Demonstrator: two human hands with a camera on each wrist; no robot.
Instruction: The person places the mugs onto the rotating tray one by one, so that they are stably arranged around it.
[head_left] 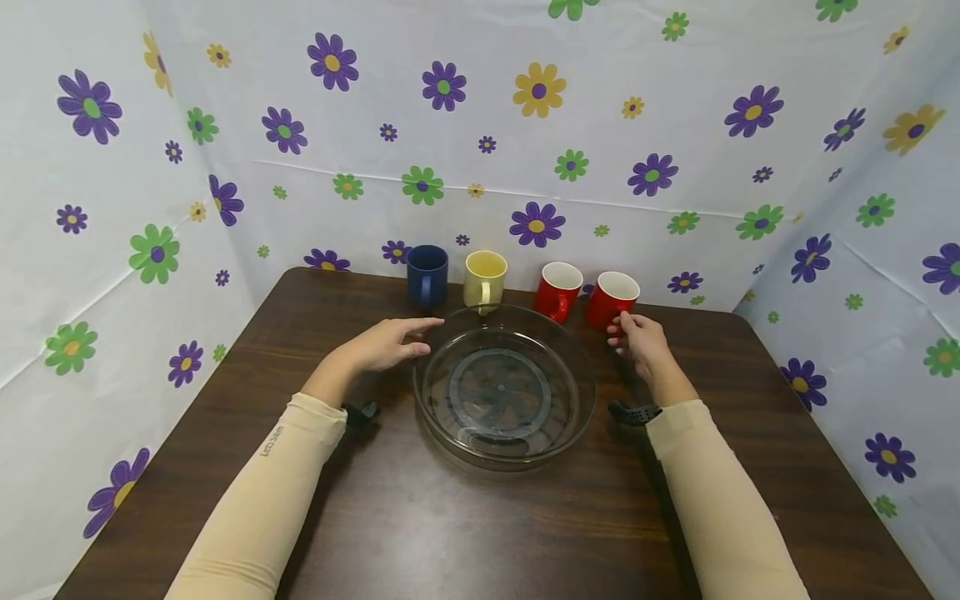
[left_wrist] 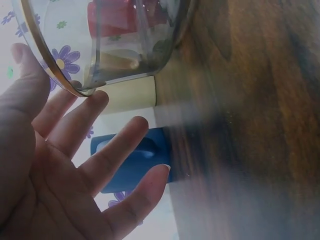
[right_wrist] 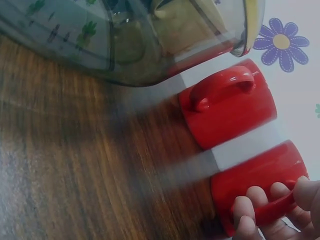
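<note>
A clear glass bowl [head_left: 504, 457] stands mid-table. Beside its left rim is my left hand [head_left: 386, 343], its fingers extended; in the left wrist view the fingertips are at the glass rim [left_wrist: 44, 57], and whether they touch is hard to tell. My right hand [head_left: 645, 340] holds the handle of the right-hand red mug [head_left: 606, 310], fingers curled round it in the right wrist view. That mug stands upright on the table. Left of it is a second red mug [head_left: 557, 293], its handle facing me.
Behind the bowl stand a yellow mug [head_left: 476, 287] and a blue mug [head_left: 424, 279], in line with the red ones. The dark wooden table [head_left: 480, 533] meets a flower-patterned curtain [head_left: 480, 92] at the back and sides.
</note>
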